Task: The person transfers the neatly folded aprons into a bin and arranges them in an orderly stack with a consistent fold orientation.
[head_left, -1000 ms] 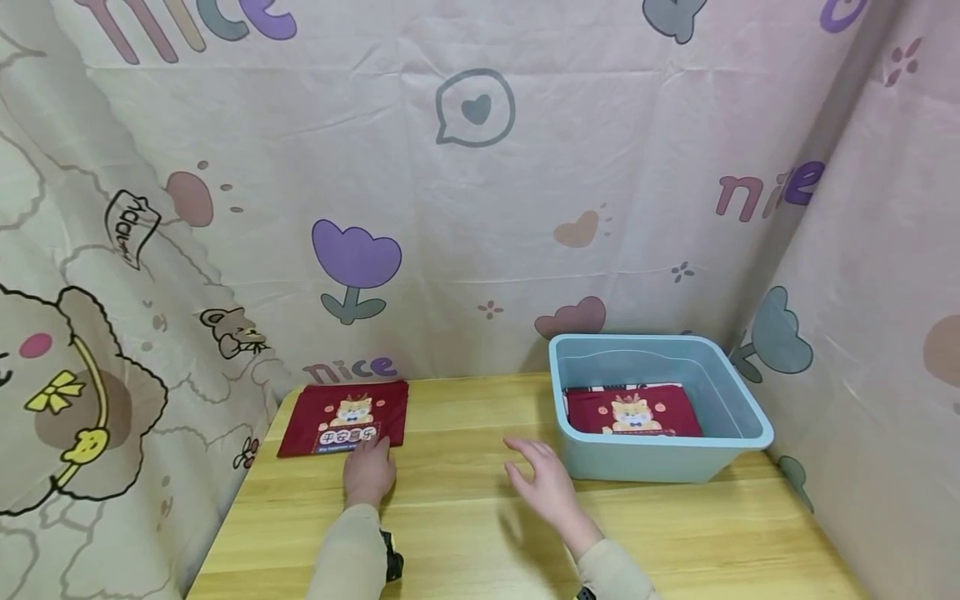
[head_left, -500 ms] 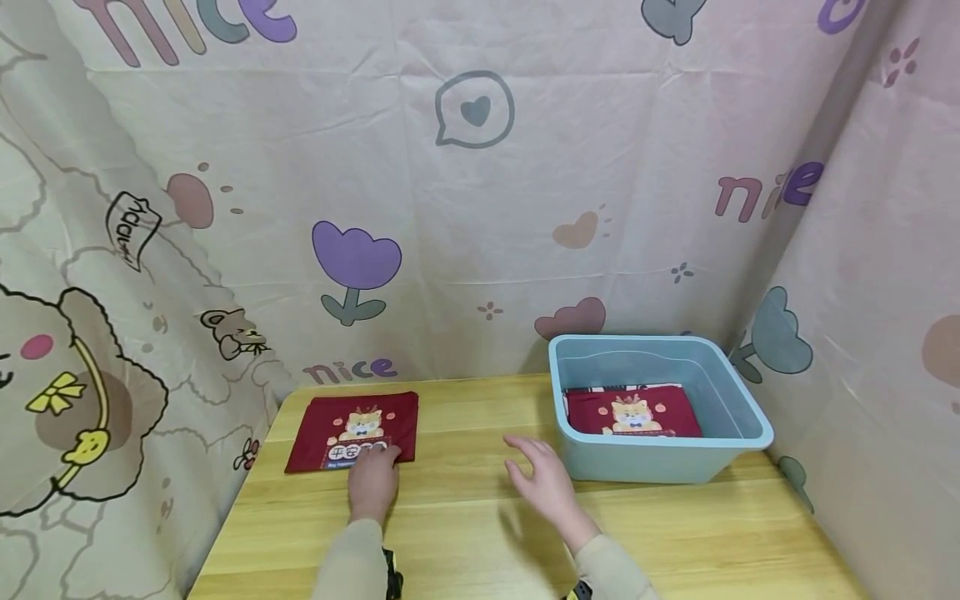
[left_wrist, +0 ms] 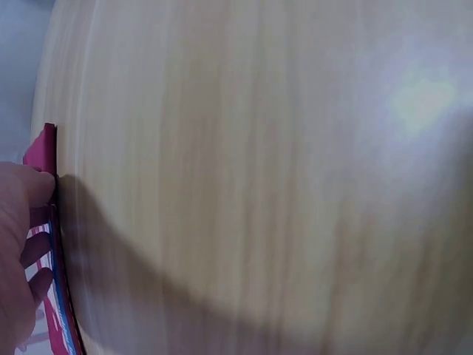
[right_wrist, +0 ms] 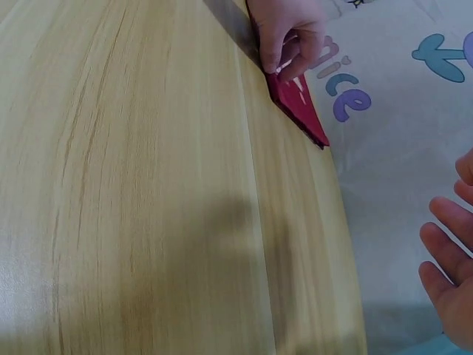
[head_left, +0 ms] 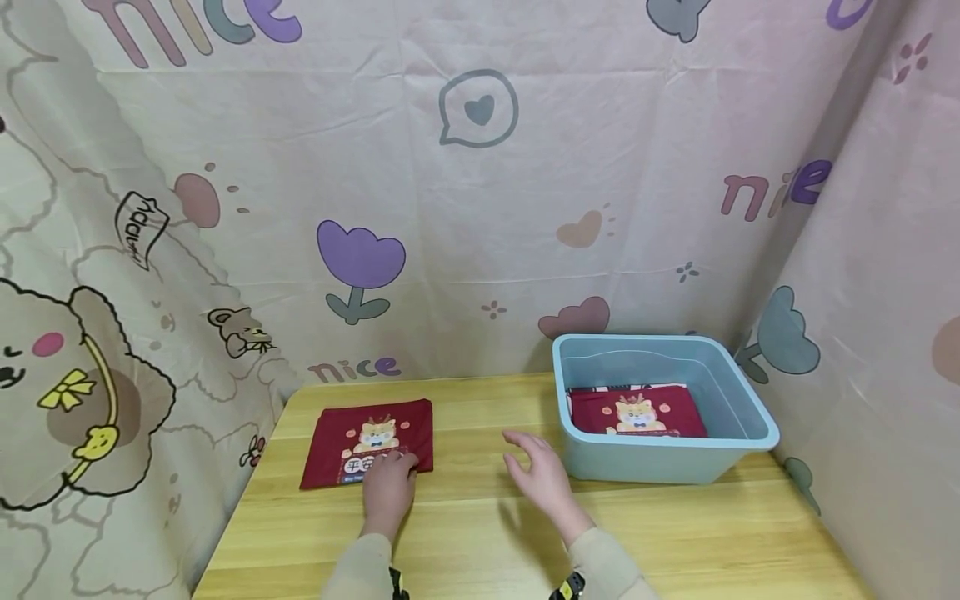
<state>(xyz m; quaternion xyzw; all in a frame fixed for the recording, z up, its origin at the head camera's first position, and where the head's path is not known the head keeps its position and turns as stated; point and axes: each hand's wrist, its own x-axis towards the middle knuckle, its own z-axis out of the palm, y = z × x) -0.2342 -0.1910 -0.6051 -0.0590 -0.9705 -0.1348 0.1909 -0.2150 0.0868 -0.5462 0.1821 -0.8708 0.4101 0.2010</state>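
Note:
A folded dark red cloth (head_left: pixel 367 435), printed with a cartoon animal and white round lettering, lies flat at the left of the table in the head view. My left hand (head_left: pixel 388 493) pinches its near edge, thumb at the edge and fingers on top; the right wrist view also shows this hand (right_wrist: pixel 290 29) on the cloth (right_wrist: pixel 299 107). Over the table to the right, my right hand (head_left: pixel 542 475) hovers with loosely bent fingers, holding nothing. Its fingers (right_wrist: pixel 447 248) are apart in the right wrist view.
A light blue plastic bin (head_left: pixel 660 458) stands at the right of the wooden table (head_left: pixel 465 542). Inside it lies a similar folded red cloth (head_left: pixel 637 414) with the same print. A patterned curtain (head_left: pixel 480 208) hangs behind and along both sides.
My left hand has drawn the folded red cloth toward me and slightly to the right. The right hand has stayed nearly still. The cloth in the bin has not moved.

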